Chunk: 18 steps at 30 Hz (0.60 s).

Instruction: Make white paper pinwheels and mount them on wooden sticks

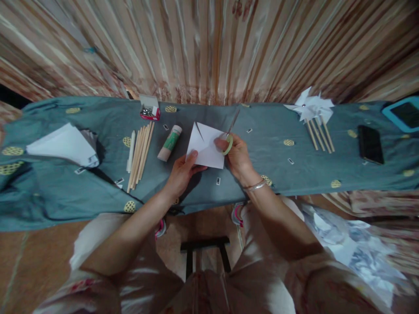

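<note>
A square of white paper (209,150) is in my left hand (183,171), the thumb on top at its lower left corner and the fingers beneath. One slit runs in from its upper left corner. My right hand (238,158) is closed on scissors (230,140) with pale green handles, their blades pointing up and away from me past the paper's right edge. The right fingertips also touch the paper near its middle right. Just left of the paper lies a glue stick (170,143) with a green label.
Wooden sticks (140,155), a box of pins (149,112) and stacked white paper (65,146) lie left on the cloth-covered table (268,174). Paper pinwheels (312,107), a phone (370,144) and a blue-framed device (404,114) are right. Paper scraps (356,248) sit below the table's right.
</note>
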Each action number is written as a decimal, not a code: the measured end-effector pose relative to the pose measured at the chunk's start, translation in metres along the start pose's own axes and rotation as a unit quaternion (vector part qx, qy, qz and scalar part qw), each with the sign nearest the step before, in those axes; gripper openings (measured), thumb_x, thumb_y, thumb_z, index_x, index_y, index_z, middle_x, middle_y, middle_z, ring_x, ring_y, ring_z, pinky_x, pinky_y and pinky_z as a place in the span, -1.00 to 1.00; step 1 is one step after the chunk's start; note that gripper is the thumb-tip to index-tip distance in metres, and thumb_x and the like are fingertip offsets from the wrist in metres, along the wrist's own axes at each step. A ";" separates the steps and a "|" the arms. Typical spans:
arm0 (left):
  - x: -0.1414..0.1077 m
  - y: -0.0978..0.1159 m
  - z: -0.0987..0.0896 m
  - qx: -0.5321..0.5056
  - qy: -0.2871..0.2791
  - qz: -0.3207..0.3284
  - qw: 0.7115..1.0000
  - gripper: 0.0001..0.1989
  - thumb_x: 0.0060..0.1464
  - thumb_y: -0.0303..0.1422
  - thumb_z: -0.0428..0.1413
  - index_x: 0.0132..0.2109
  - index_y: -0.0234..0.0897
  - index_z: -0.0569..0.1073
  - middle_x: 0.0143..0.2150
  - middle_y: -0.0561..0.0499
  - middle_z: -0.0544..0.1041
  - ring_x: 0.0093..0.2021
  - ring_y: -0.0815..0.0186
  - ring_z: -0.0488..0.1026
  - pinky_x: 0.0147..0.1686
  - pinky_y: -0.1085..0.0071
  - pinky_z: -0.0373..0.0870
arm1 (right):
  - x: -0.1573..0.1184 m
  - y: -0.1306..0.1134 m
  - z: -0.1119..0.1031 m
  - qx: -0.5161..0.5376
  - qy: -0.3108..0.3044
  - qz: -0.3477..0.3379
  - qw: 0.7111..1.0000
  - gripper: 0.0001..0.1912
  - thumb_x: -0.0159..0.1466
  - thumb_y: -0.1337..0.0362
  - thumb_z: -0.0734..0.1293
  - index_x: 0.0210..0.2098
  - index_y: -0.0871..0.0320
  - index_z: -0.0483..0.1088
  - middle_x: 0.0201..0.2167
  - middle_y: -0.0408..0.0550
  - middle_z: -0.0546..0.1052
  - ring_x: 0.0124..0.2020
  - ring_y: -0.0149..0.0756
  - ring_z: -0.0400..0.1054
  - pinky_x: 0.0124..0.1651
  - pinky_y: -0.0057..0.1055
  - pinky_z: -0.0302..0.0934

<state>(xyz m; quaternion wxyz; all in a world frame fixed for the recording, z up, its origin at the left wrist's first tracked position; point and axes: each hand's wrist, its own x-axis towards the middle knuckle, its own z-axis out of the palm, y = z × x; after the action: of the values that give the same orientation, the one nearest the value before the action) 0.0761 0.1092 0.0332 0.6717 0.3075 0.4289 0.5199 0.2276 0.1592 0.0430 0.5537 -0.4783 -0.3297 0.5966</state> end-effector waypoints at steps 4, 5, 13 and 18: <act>0.003 0.010 -0.008 -0.018 0.004 0.008 1.000 -0.54 0.02 -0.04 0.30 -0.11 -0.32 0.51 -0.14 -0.11 0.62 -0.11 0.17 0.58 -0.12 0.27 0.58 | -0.006 -0.001 0.004 -0.017 -0.026 0.000 1.000 -0.48 -0.25 -0.02 0.64 -0.45 0.10 0.42 -0.55 -0.31 0.45 -0.51 -0.49 0.28 -0.41 -0.50 0.23; 0.004 0.013 -0.010 -0.022 0.006 0.008 1.000 -0.58 0.05 -0.07 0.29 -0.10 -0.31 0.51 -0.13 -0.11 0.62 -0.09 0.17 0.58 -0.11 0.26 0.58 | -0.008 -0.001 0.004 -0.025 -0.036 -0.003 0.999 -0.49 -0.21 -0.05 0.63 -0.47 0.09 0.41 -0.56 -0.30 0.44 -0.53 -0.49 0.26 -0.44 -0.49 0.21; 0.010 0.038 -0.026 -0.022 0.055 0.024 0.998 -0.75 0.16 -0.15 0.20 -0.18 -0.26 0.50 -0.22 -0.06 0.64 -0.20 0.25 0.61 -0.19 0.34 0.58 | -0.032 -0.008 -0.009 -0.133 -0.216 0.067 0.965 -0.38 0.00 -0.30 0.46 -0.31 0.14 0.47 -0.50 -0.13 0.56 -0.52 -0.40 0.34 -0.46 -0.44 0.18; 0.010 0.044 -0.029 -0.010 0.069 0.036 0.997 -0.78 0.17 -0.16 0.18 -0.21 -0.23 0.50 -0.26 -0.05 0.65 -0.21 0.26 0.61 -0.20 0.34 0.58 | -0.045 -0.016 -0.014 -0.178 -0.303 0.093 0.932 -0.36 0.03 -0.31 0.43 -0.26 0.15 0.49 -0.49 -0.10 0.56 -0.50 -0.36 0.36 -0.44 -0.40 0.20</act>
<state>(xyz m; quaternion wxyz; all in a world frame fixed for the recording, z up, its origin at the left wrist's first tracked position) 0.0318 0.1300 0.0549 0.6248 0.2789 0.4576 0.5679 0.2430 0.1157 0.0631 0.2754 -0.3940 -0.5365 0.6936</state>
